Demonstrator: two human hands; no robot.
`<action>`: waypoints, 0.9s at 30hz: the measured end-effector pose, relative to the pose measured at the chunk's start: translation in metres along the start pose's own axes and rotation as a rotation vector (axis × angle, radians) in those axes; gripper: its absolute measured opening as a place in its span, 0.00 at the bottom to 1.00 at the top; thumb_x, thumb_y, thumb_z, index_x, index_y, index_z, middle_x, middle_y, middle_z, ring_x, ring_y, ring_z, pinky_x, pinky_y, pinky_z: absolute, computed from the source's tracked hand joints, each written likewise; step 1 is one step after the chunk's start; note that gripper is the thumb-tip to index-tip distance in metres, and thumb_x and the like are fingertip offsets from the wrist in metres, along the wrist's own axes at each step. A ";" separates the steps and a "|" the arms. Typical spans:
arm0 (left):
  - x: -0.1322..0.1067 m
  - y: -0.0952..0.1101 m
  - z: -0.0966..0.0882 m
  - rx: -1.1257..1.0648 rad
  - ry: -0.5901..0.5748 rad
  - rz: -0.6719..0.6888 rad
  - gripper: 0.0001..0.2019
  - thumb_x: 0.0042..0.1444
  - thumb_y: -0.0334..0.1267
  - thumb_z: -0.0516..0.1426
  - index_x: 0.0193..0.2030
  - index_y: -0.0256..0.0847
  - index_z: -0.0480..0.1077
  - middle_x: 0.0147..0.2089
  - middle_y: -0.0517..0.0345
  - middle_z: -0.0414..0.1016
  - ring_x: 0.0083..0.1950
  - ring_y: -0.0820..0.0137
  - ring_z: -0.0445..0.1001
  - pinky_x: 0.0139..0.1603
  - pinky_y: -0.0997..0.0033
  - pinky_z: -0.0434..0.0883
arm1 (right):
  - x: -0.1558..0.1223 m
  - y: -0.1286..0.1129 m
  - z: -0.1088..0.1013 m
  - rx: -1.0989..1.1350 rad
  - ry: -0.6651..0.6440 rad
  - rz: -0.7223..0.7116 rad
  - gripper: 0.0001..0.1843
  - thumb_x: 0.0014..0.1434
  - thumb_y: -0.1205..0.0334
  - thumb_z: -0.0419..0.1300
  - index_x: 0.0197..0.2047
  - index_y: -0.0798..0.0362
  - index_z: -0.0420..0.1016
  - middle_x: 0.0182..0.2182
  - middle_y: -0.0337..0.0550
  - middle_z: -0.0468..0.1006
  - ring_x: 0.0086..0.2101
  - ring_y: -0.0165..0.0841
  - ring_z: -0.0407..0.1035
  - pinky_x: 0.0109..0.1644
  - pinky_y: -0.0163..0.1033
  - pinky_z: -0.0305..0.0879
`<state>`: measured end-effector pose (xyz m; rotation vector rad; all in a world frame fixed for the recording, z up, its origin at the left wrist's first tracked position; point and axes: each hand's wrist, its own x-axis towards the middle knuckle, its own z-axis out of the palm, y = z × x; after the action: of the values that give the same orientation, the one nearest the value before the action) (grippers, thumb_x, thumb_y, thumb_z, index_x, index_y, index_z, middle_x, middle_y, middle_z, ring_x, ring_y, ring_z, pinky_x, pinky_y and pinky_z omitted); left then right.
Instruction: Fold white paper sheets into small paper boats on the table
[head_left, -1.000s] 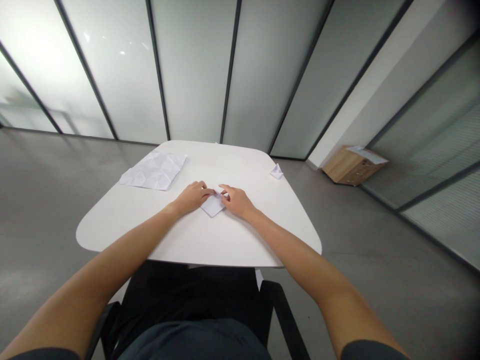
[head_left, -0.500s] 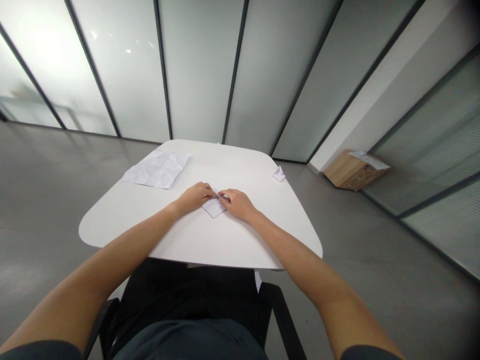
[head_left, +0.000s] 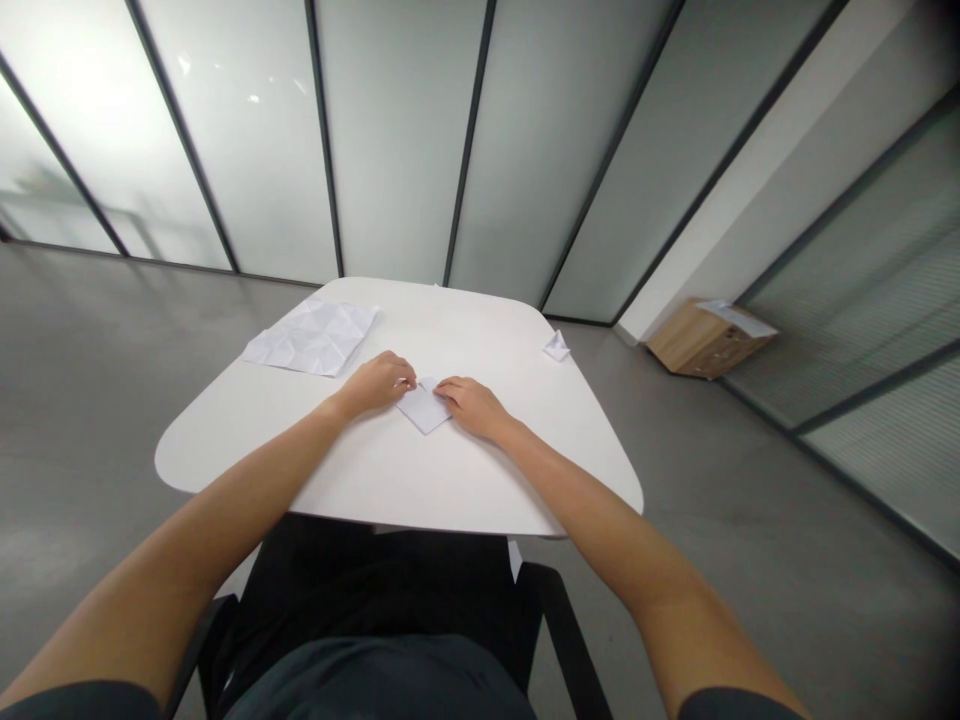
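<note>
A small folded white paper diamond [head_left: 423, 408] lies near the middle of the table, one point towards me. My left hand [head_left: 375, 385] has curled fingers at its upper left edge. My right hand [head_left: 471, 407] presses its fingertips on the paper's right part. The hands nearly meet above the fold, so the paper's upper corner is partly hidden. A creased, unfolded white sheet [head_left: 311, 338] lies farther left, away from both hands. A small folded paper piece [head_left: 556, 347] sits near the table's far right edge.
The white rounded table [head_left: 442, 320] stands on a grey floor, with a black chair under my lap. Frosted glass panels run behind it. A wooden cabinet [head_left: 705, 342] with papers on top stands at the far right by the wall.
My left hand has shifted slightly left and my right hand has eased back, showing more of the folded paper. The paper's left corner now reaches farther left.
</note>
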<state>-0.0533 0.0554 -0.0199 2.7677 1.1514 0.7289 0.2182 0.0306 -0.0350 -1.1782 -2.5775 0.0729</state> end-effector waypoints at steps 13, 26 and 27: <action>0.000 -0.006 0.010 0.005 -0.103 0.061 0.20 0.72 0.45 0.52 0.62 0.46 0.80 0.63 0.54 0.81 0.62 0.60 0.78 0.70 0.56 0.67 | 0.003 0.005 -0.013 -0.132 -0.047 0.068 0.23 0.75 0.64 0.52 0.67 0.42 0.77 0.68 0.36 0.76 0.57 0.43 0.70 0.63 0.50 0.67; -0.005 -0.012 -0.001 0.008 -0.066 -0.137 0.17 0.67 0.50 0.57 0.50 0.47 0.85 0.52 0.55 0.86 0.57 0.57 0.79 0.65 0.60 0.72 | 0.003 0.021 -0.006 0.004 0.028 0.101 0.17 0.75 0.59 0.58 0.61 0.39 0.82 0.63 0.39 0.80 0.57 0.41 0.73 0.64 0.50 0.66; -0.005 -0.011 -0.001 0.014 -0.055 -0.140 0.17 0.67 0.51 0.58 0.51 0.47 0.84 0.53 0.54 0.86 0.58 0.57 0.78 0.65 0.60 0.72 | 0.003 0.022 -0.006 0.002 0.028 0.097 0.17 0.75 0.59 0.57 0.61 0.39 0.82 0.63 0.39 0.80 0.57 0.41 0.73 0.64 0.50 0.66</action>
<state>-0.0640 0.0597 -0.0233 2.6667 1.3275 0.6287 0.2341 0.0463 -0.0325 -1.2942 -2.4953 0.0797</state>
